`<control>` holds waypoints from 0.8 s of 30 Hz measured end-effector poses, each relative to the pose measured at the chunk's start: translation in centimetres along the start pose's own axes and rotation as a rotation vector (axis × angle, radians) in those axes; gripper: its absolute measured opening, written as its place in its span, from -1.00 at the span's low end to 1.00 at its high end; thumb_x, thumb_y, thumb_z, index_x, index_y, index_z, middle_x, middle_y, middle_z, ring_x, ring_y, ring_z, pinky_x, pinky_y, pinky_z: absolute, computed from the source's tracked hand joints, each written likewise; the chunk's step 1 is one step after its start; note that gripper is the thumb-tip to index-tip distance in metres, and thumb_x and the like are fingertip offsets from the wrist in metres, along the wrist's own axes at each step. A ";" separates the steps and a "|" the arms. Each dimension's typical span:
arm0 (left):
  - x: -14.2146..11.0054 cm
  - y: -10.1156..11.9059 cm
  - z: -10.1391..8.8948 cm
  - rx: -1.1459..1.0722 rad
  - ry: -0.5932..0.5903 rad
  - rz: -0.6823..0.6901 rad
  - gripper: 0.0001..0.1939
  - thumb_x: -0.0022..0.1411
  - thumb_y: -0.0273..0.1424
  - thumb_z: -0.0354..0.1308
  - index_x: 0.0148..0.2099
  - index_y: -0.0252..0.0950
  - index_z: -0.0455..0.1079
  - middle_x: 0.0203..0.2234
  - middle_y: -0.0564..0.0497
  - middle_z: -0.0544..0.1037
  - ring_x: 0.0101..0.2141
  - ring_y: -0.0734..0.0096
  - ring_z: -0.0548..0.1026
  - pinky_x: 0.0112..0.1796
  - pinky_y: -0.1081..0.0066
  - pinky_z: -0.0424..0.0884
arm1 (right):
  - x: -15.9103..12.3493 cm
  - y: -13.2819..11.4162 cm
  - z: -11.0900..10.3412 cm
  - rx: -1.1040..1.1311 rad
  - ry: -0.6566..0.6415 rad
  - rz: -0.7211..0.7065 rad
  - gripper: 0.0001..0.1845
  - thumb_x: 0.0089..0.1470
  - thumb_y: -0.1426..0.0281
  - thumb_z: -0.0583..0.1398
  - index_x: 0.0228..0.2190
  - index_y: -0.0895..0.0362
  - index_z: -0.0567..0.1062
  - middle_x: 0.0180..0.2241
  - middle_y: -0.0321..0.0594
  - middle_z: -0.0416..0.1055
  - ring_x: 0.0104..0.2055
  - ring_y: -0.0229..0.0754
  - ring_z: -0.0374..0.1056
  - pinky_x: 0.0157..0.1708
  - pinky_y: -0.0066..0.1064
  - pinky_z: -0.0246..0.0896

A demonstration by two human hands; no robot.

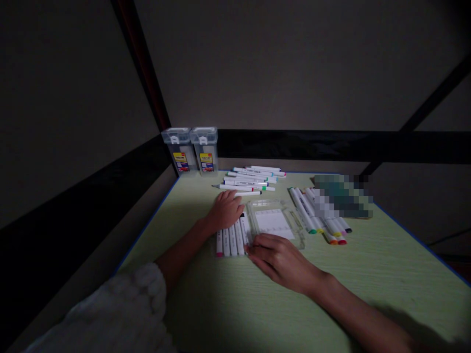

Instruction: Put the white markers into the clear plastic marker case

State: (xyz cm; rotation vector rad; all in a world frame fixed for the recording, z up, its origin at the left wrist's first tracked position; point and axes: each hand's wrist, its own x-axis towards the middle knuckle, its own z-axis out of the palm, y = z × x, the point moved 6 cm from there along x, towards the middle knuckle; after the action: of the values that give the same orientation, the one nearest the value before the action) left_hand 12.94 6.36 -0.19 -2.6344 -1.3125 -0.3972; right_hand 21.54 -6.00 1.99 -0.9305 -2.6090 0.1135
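A row of white markers [231, 240] lies side by side in one half of an opened clear plastic case [253, 208]. My left hand [226, 211] rests over the upper ends of the row, fingers apart and bent down, thumb beside a black marker end. Just beyond its fingertips lies a loose white marker [250, 193]. My right hand [281, 255] reaches in from the right, over the lower edge of the case. Its fingers are drawn together at the lower end of the row's rightmost marker [245, 230], which is partly hidden. A white paper insert [274, 223] shows in the case's other half.
Several loose markers [253, 176] lie at the back of the pale green table [368, 284]. Another pile of markers [303, 211] is at the right, beside a blurred-out flat object [342, 196]. Two clear lidded boxes [180, 152] stand at the back left, near the wall.
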 end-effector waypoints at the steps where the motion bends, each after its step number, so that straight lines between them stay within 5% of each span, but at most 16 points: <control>1: 0.0 0.0 0.0 -0.002 -0.002 0.004 -0.68 0.22 -0.34 -0.18 -0.12 -0.37 0.30 -0.03 -0.16 0.31 0.01 0.24 0.20 0.00 0.22 0.10 | 0.0 0.0 0.0 0.002 0.000 0.002 -0.70 0.15 0.42 -0.06 -0.38 0.20 0.45 -0.47 -0.21 0.31 -0.40 -0.24 0.24 -0.39 -0.40 0.13; 24: 0.1 0.0 0.0 -0.033 0.007 0.008 -0.69 0.21 -0.35 -0.17 -0.14 -0.38 0.32 -0.03 -0.15 0.32 -0.01 0.26 0.24 0.01 0.24 0.10 | -0.2 0.1 0.0 0.007 0.010 -0.003 -0.71 0.15 0.42 -0.05 -0.37 0.18 0.45 -0.47 -0.21 0.30 -0.39 -0.23 0.23 -0.39 -0.40 0.12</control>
State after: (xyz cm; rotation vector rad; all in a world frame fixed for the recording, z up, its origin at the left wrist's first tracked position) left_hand 13.00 6.47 -0.20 -2.6616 -1.3045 -0.4303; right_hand 21.73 -6.08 1.89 -0.9226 -2.5989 0.1163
